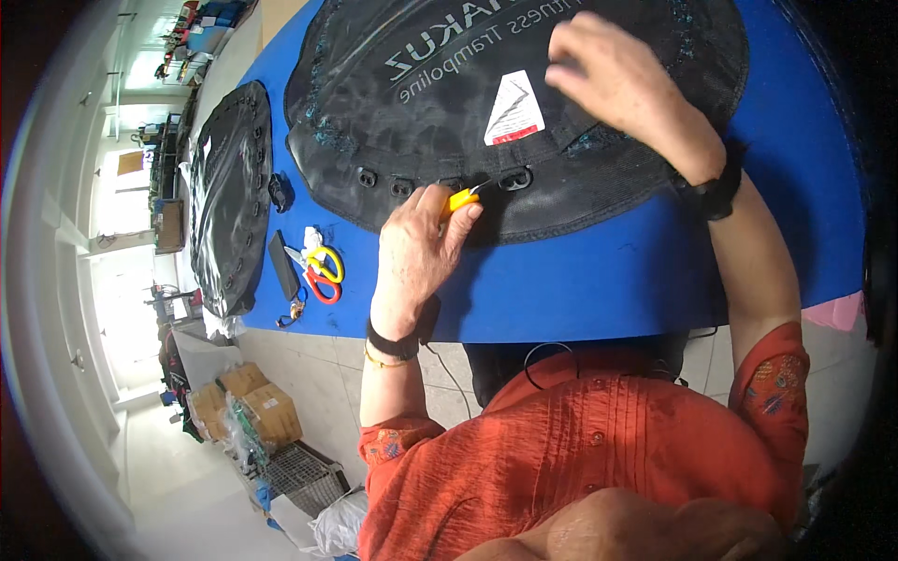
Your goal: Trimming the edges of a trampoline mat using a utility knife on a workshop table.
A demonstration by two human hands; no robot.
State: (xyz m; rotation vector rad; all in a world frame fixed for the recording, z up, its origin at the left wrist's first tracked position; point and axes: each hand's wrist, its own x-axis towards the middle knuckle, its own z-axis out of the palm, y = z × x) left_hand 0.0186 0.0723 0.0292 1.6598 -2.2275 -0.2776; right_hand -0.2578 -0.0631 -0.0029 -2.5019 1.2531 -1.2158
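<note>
A round black trampoline mat (pixel 599 178) lies on the blue table, with white lettering and a white label (pixel 514 110) with a red lower band. Black plastic loops (pixel 515 179) run along its near edge. My left hand (pixel 418 241) rests at that edge, closed on a small yellow-handled cutter (pixel 458 201). Its short pointed blade is beside one of the loops. Above the mat, right of the label, my right hand (pixel 613 75) is raised with its fingers curled in. Whatever those fingers may hold is too small to make out.
Scissors (pixel 323 273) with red and yellow handles lie left of my left hand, beside a black bar (pixel 283 264). A second black mat (pixel 231 201) covers the table's left end. Cardboard boxes (pixel 269 413) and a wire basket (pixel 301 479) stand on the floor at lower left.
</note>
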